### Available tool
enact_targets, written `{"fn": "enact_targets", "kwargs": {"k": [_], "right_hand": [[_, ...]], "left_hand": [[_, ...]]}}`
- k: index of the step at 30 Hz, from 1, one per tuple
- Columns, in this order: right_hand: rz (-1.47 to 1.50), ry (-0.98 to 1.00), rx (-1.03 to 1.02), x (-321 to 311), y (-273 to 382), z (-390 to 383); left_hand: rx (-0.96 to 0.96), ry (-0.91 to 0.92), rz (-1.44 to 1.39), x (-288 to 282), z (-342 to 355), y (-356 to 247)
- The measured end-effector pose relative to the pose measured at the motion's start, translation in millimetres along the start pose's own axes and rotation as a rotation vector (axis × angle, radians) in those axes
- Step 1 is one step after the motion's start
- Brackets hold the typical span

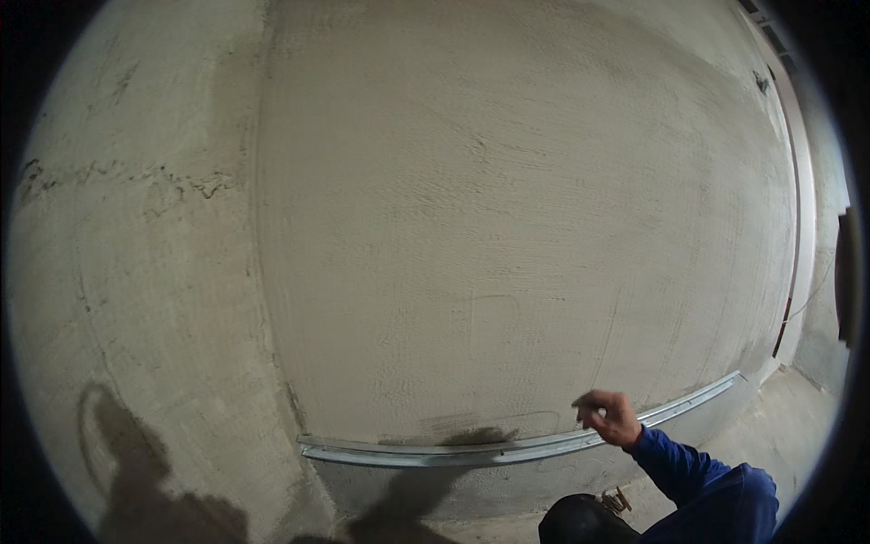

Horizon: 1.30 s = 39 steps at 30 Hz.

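Note:
My right hand (607, 415), at the end of a blue sleeve, is raised just above the right part of a galvanized metal profile (408, 453). Its fingers are curled into a loose pinch, and whatever they hold, if anything, is too small to make out. The profile runs horizontally across the lower part of a roughly finished plaster wall (507, 208). My left hand is not in view.
A rougher, cracked wall strip (145, 236) stands at the left with shadows on it. At the bottom are a concrete floor (775, 426), a dark rounded object (580, 521) and a small brownish item (616, 499). A pale vertical edge (797, 227) runs along the right.

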State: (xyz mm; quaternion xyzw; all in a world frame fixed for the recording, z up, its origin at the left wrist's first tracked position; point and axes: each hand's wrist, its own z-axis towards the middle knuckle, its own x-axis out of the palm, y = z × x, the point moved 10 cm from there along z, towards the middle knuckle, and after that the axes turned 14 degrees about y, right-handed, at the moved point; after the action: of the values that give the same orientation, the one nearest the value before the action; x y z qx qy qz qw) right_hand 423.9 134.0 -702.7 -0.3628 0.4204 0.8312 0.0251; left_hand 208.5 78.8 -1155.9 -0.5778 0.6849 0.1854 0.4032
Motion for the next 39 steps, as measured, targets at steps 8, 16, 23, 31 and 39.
{"fn": "enact_targets", "kwargs": {"k": [8, 16, 23, 31, 39], "right_hand": [[-0.064, 0.181, -0.451, 74.9, 105.0, 23.0], [-0.242, 0.439, -0.137, 134.0, 30.5, -26.8], [-0.305, 0.637, -0.041, 152.3, -16.9, -44.0], [0.200, 0.590, -0.250, 142.8, 3.8, -49.5], [0.848, -0.100, 0.317, 55.0, -191.1, -157.1]], "left_hand": [[-0.002, -0.037, -0.088, 8.7, -18.0, -3.6], [-0.014, 0.059, -0.175, 58.2, -33.4, -28.2], [0.121, -0.126, -0.172, 41.1, -49.4, -54.0], [0.065, -0.191, -0.120, 8.4, -60.9, -41.4], [-0.103, -0.195, -0.097, 23.0, -75.5, -14.2]]}}
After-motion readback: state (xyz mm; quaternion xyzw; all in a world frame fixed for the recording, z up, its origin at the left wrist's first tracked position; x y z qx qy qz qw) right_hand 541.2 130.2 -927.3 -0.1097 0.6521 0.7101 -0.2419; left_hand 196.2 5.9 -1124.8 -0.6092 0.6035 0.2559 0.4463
